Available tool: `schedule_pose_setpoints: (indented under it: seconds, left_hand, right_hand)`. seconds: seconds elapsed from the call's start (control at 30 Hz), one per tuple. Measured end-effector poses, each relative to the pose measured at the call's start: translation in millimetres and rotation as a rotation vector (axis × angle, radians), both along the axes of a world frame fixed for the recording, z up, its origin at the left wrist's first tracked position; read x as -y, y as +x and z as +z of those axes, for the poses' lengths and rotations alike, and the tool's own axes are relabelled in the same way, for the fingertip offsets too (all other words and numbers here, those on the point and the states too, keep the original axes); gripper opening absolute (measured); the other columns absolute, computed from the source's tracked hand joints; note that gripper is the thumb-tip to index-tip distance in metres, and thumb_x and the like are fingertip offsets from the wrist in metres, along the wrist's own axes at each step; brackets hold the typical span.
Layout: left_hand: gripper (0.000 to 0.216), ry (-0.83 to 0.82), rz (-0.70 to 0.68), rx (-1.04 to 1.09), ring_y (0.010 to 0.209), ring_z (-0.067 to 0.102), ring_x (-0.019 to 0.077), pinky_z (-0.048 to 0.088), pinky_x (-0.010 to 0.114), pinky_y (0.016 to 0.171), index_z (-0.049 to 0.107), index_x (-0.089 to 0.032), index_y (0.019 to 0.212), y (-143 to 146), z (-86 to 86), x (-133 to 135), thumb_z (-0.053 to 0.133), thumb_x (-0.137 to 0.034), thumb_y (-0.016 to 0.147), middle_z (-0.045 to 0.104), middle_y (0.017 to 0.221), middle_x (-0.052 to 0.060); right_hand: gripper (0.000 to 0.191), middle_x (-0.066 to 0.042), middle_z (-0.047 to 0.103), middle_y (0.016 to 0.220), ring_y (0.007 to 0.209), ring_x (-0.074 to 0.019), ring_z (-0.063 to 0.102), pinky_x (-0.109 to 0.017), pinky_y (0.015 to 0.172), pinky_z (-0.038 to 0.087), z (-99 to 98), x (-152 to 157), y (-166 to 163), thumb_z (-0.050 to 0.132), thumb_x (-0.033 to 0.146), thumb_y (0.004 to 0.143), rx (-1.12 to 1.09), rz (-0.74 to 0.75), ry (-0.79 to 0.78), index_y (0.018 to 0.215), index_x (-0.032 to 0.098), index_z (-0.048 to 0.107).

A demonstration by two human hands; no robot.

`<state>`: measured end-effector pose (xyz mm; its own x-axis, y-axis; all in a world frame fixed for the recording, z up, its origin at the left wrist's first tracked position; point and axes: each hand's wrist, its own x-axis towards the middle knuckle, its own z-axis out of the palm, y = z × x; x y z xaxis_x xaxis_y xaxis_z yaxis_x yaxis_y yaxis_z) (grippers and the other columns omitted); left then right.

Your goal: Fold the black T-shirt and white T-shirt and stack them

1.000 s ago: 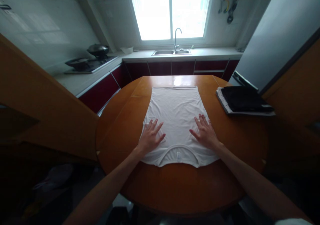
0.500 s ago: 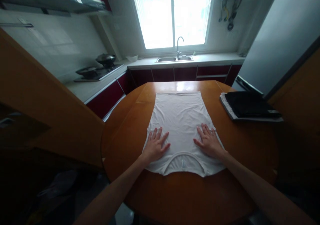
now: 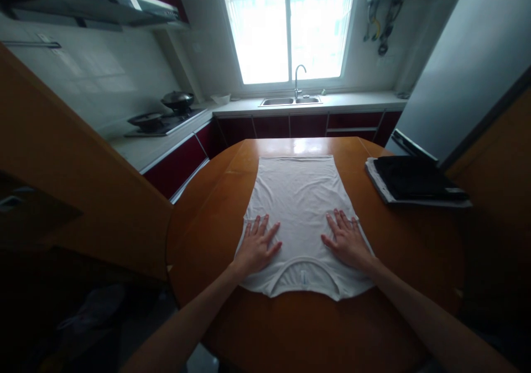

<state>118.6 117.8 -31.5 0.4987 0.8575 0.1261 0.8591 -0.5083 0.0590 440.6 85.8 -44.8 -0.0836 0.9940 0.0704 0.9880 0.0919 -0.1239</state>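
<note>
Taking the middle of the white T-shirt (image 3: 301,207) as the dial's centre, with 12 away from the person, the garment lies spread on the round wooden table (image 3: 207,212), its hem (image 3: 296,156) at 12 and its neckline (image 3: 305,259) at 6. The left hand (image 3: 256,248) rests at 8 o'clock and the right hand (image 3: 349,244) at 4, both palms down, fingers wide, pressing on the fabric and gripping nothing.

The spreading looks nearly complete: the hem runs fairly straight and the body lies flat. Soft creases remain across the upper half and near the hands. The shirt is unfolded, while at 2 o'clock a folded black cloth (image 3: 415,176) sits on a white layer (image 3: 376,182).

Beyond the table, the double-basin sink (image 3: 294,100) is at 12; what its basins hold cannot be told. A pale bowl (image 3: 220,99) stands towards 11, contents hidden. Around 10, the stove (image 3: 178,121) carries a lidded wok (image 3: 177,100) and a dark pan (image 3: 145,120), neither showing its inside.
</note>
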Motion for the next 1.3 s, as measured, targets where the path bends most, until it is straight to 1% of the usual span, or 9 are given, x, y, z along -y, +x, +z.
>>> schedule_pose_setpoints:
  seconds: [0.6, 0.77, 0.87, 0.93, 1.0, 1.03, 1.13, 1.2, 1.3]
  left_hand:
    - [0.06, 0.007, -0.002, 0.008, 0.155, 0.014, 0.0369, 0.018, 0.059, 0.121, 0.038, -0.034, 0.157, 0.2, 0.2, -0.2, 0.042, -0.058, 0.101, 0.023, 0.168, 0.01]
    - [0.06, 0.003, -0.006, 0.02, 0.155, 0.014, 0.0373, 0.018, 0.06, 0.121, 0.039, -0.033, 0.156, 0.2, -1.1, 0.6, 0.042, -0.057, 0.102, 0.022, 0.168, 0.011]
    - [0.06, 0.01, -0.014, 0.051, 0.156, 0.009, 0.037, 0.016, 0.061, 0.122, 0.04, -0.032, 0.156, 1.4, 1.1, 0.8, 0.044, -0.056, 0.101, 0.02, 0.169, 0.01]
    - [0.057, 0.012, -0.02, 0.109, 0.156, 0.007, 0.0363, 0.016, 0.062, 0.122, 0.04, -0.03, 0.156, 1.3, 8.6, 0.6, 0.041, -0.054, 0.103, 0.019, 0.169, 0.009]
    - [0.054, 0.021, -0.047, 0.215, 0.156, 0.013, 0.0337, 0.019, 0.059, 0.123, 0.04, -0.028, 0.156, -2.1, 21.8, 1.5, 0.034, -0.049, 0.106, 0.025, 0.167, 0.009]
    - [0.053, 0.024, -0.073, 0.285, 0.154, 0.02, 0.0315, 0.023, 0.056, 0.123, 0.042, -0.027, 0.155, -5.7, 29.9, 3.1, 0.032, -0.046, 0.107, 0.032, 0.164, 0.01]
    - [0.045, -0.014, -0.189, 0.454, 0.134, 0.051, 0.0254, 0.043, 0.042, 0.113, 0.057, -0.026, 0.144, -25.1, 52.2, 14.8, 0.039, -0.042, 0.106, 0.057, 0.142, 0.011]
    - [0.035, -0.077, -0.284, 0.462, 0.115, 0.062, 0.0229, 0.051, 0.036, 0.1, 0.068, -0.026, 0.129, -42.7, 60.4, 28.0, 0.051, -0.042, 0.103, 0.066, 0.122, 0.01]
    - [0.024, -0.151, -0.393, 0.389, 0.099, 0.063, 0.0198, 0.054, 0.031, 0.088, 0.075, -0.027, 0.115, -68.0, 61.1, 50.8, 0.065, -0.039, 0.097, 0.069, 0.105, 0.007]
  right_hand:
    - [0.072, -0.016, 0.018, 0.168, 0.156, -0.0299, 0.011, -0.055, 0.123, 0.007, 4.5, 0.8, -0.8, 0.039, 0.055, 0.1, -0.01, -0.009, -0.002, 0.16, 0.016, 0.031]
    - [0.072, -0.015, 0.019, 0.168, 0.156, -0.0302, 0.012, -0.055, 0.123, 0.007, 0.2, 0.4, 0.0, 0.038, 0.055, 0.1, -0.004, 0.0, 0.003, 0.16, 0.017, 0.031]
    - [0.071, -0.014, 0.017, 0.169, 0.156, -0.0317, 0.012, -0.057, 0.123, 0.008, 2.8, 1.9, -2.1, 0.041, 0.054, 0.099, -0.015, -0.01, 0.043, 0.16, 0.019, 0.029]
    - [0.071, -0.013, 0.019, 0.168, 0.156, -0.0339, 0.011, -0.06, 0.122, 0.008, 11.4, 4.6, -3.8, 0.043, 0.053, 0.099, -0.035, -0.009, 0.119, 0.16, 0.02, 0.03]
    - [0.065, -0.012, 0.028, 0.166, 0.155, -0.0343, 0.015, -0.061, 0.122, 0.011, 24.4, 9.8, -2.9, 0.044, 0.051, 0.1, -0.081, 0.04, 0.22, 0.156, 0.02, 0.039]
    - [0.059, -0.012, 0.036, 0.162, 0.153, -0.0335, 0.021, -0.058, 0.122, 0.015, 31.2, 13.7, -0.9, 0.044, 0.049, 0.101, -0.124, 0.082, 0.268, 0.152, 0.02, 0.046]
    - [0.041, -0.011, 0.06, 0.14, 0.135, -0.0293, 0.049, -0.046, 0.113, 0.039, 45.7, 32.0, 12.6, 0.046, 0.044, 0.102, -0.293, 0.207, 0.343, 0.129, 0.024, 0.067]
    - [0.034, -0.01, 0.067, 0.123, 0.117, -0.0272, 0.061, -0.042, 0.101, 0.049, 47.3, 49.0, 26.0, 0.049, 0.042, 0.101, -0.36, 0.269, 0.34, 0.117, 0.025, 0.073]
    - [0.027, -0.01, 0.069, 0.11, 0.104, -0.0254, 0.063, -0.04, 0.092, 0.052, 39.8, 76.3, 47.1, 0.055, 0.041, 0.1, -0.358, 0.363, 0.291, 0.108, 0.027, 0.076]
